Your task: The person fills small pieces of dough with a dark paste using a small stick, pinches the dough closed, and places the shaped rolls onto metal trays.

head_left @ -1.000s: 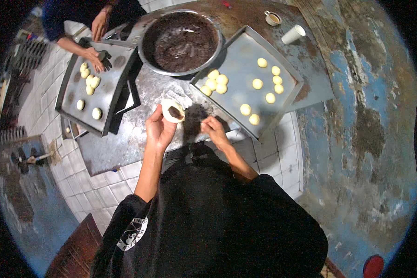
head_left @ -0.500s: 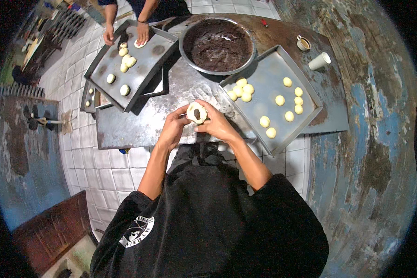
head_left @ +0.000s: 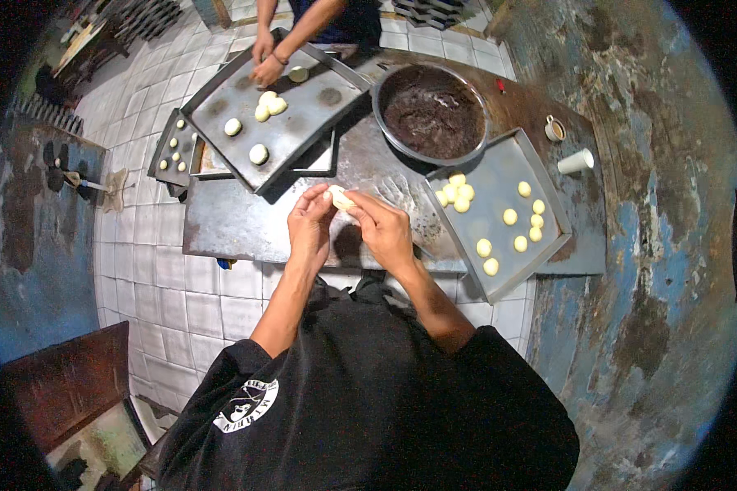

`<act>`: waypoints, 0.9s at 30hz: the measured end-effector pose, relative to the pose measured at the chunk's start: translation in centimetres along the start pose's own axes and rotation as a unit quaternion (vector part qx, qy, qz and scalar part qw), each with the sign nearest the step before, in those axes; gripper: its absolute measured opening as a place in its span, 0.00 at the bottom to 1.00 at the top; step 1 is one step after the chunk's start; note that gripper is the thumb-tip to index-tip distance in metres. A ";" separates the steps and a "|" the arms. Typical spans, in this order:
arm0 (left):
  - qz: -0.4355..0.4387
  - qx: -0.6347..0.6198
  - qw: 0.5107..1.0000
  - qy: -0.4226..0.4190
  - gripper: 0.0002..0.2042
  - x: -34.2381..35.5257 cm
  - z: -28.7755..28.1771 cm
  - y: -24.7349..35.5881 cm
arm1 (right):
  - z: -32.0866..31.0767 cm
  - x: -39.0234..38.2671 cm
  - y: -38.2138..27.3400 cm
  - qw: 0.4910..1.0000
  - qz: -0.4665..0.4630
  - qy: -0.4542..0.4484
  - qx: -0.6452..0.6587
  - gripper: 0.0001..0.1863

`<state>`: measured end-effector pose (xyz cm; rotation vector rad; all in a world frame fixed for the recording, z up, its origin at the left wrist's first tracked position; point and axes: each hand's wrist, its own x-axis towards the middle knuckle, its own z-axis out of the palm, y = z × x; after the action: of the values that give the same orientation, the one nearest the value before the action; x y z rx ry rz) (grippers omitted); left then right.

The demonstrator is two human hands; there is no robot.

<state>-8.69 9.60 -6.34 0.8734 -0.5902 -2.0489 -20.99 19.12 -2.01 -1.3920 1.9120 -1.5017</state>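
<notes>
Between my two hands, above the near edge of the metal table [head_left: 221,221], is a pale piece of dough [head_left: 341,197]. My left hand [head_left: 309,225] pinches its left side with thumb and fingertips. On the other side my right hand [head_left: 383,230] presses it with bent fingers. The dough looks folded together, and no dark filling shows on it. A wide metal bowl [head_left: 377,110] of dark crumbly filling [head_left: 434,123] stands beyond my hands. To the right a grey tray [head_left: 499,176] holds several pale dough balls [head_left: 510,217].
Across the table a co-worker's hands [head_left: 268,65] work over another tray [head_left: 213,106] with several dough balls. That tray rests tilted on a lower one [head_left: 315,164]. A white cup [head_left: 576,161] and a small cup of brown liquid [head_left: 554,128] stand at the far right.
The dough's opening with dark filling, visible before, no longer shows; my fingers have drawn closer together over it. The view has shifted, and the co-worker's hands have come together.
</notes>
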 end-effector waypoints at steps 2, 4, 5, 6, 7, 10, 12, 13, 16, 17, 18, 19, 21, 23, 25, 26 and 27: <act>-0.017 -0.027 0.999 -0.031 0.10 0.1 0.2 1.4 | 1.2 1.2 -0.5 0.999 -0.018 -0.006 -0.036 0.13; -0.007 -0.019 0.996 -0.082 0.13 -0.2 0.2 3.3 | 2.3 2.7 -1.6 0.990 -0.083 0.016 -0.115 0.08; -0.018 -0.023 0.995 -0.097 0.14 -0.6 -0.2 4.5 | 3.6 3.3 -2.6 0.990 -0.086 0.010 -0.113 0.08; 0.001 -0.013 0.993 -0.120 0.13 -0.5 -0.5 5.2 | 4.5 3.9 -3.5 0.998 0.040 0.038 -0.010 0.06; 0.019 -0.003 0.990 -0.143 0.13 -0.3 -0.6 5.9 | 5.3 4.2 -2.8 0.994 0.086 0.032 0.067 0.07; 0.017 0.008 0.988 -0.155 0.13 1.3 -2.0 7.0 | 6.8 5.4 -2.6 0.973 0.185 -0.007 0.138 0.09; -0.003 -0.004 0.995 -0.097 0.09 1.8 -1.9 7.7 | 7.7 5.9 -3.3 0.954 0.264 -0.045 0.136 0.13; -0.005 -0.004 0.995 -0.100 0.09 2.3 -2.2 7.5 | 8.1 5.8 -3.8 0.954 0.264 -0.042 0.134 0.13; -0.046 -0.058 0.997 -0.015 0.05 3.8 -2.5 7.4 | 9.1 4.9 -4.0 0.992 0.068 -0.012 0.104 0.18; -0.048 -0.058 0.997 -0.016 0.05 3.9 -2.3 7.3 | 8.9 4.8 -3.6 0.992 0.069 -0.010 0.102 0.18; -0.042 -0.052 0.998 -0.016 0.06 3.9 -1.8 7.3 | 8.5 4.9 -3.3 0.998 0.051 -0.008 0.048 0.20; -0.037 -0.047 0.998 -0.015 0.07 3.9 -1.2 7.3 | 8.1 5.0 -3.0 0.999 0.033 -0.006 -0.007 0.21; -0.042 -0.026 0.998 -0.032 0.10 3.5 -0.6 7.0 | 7.7 5.6 -2.9 0.999 0.017 0.028 -0.030 0.18; -0.006 -0.024 0.996 -0.088 0.15 3.2 0.1 6.6 | 7.2 6.4 -3.6 0.994 0.072 0.077 -0.027 0.11; -0.003 -0.022 0.991 -0.131 0.15 2.7 1.2 6.5 | 5.5 6.6 -2.7 0.979 0.177 0.031 0.094 0.07; -0.024 -0.032 0.990 -0.137 0.13 2.5 1.7 6.4 | 4.6 6.4 -2.1 0.972 0.197 0.010 0.127 0.07; -0.043 -0.043 0.988 -0.142 0.12 2.2 2.3 6.2 | 4.0 6.2 -1.4 0.963 0.216 -0.013 0.160 0.07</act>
<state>-8.28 4.50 -1.52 0.5701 -0.6203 -2.2793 -20.27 11.79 -0.52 -0.7870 1.7150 -1.4750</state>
